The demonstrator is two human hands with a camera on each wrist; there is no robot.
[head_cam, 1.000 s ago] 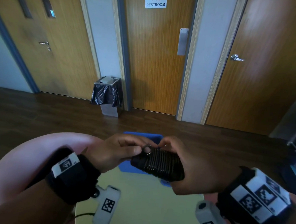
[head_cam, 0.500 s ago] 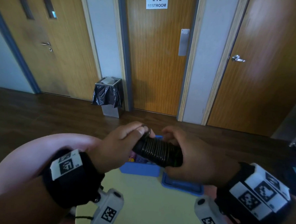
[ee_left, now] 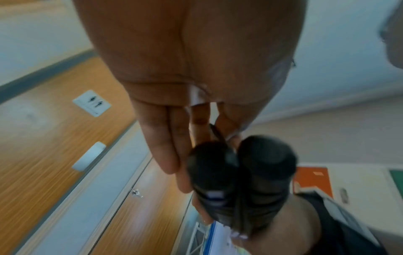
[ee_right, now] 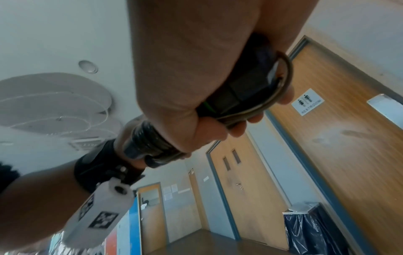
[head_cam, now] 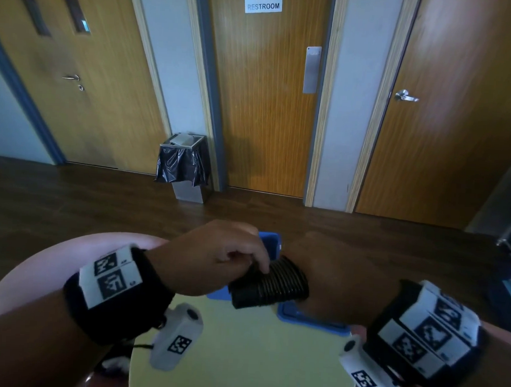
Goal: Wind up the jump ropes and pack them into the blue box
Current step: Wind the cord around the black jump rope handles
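A black jump rope (head_cam: pixel 273 286), its cord wound tight round both handles, is held level above the table. My right hand (head_cam: pixel 318 270) grips its right end; in the right wrist view the fingers (ee_right: pixel 237 127) curl round the handles and a loop of cord (ee_right: pixel 285 75). My left hand (head_cam: pixel 262 267) lies over the bundle's left half, fingers curled down. In the left wrist view a thin strand of cord (ee_left: pixel 216 132) runs between its fingers (ee_left: pixel 165 141) above the handles' butt ends (ee_left: pixel 240 172). The blue box (head_cam: pixel 271 241) stands just behind the hands, mostly hidden.
A blue lid (head_cam: pixel 309 322) lies on the round yellow-green table (head_cam: pixel 240 355) under my right hand. A pink chair back (head_cam: pixel 46 265) curves at the left. Beyond lie dark floor, a bin with a black bag (head_cam: pixel 184 166) and wooden doors.
My left hand has swung from the bundle's upper left end over its top towards me. The bundle has dropped a little and turned more level. The right hand's grip stays.
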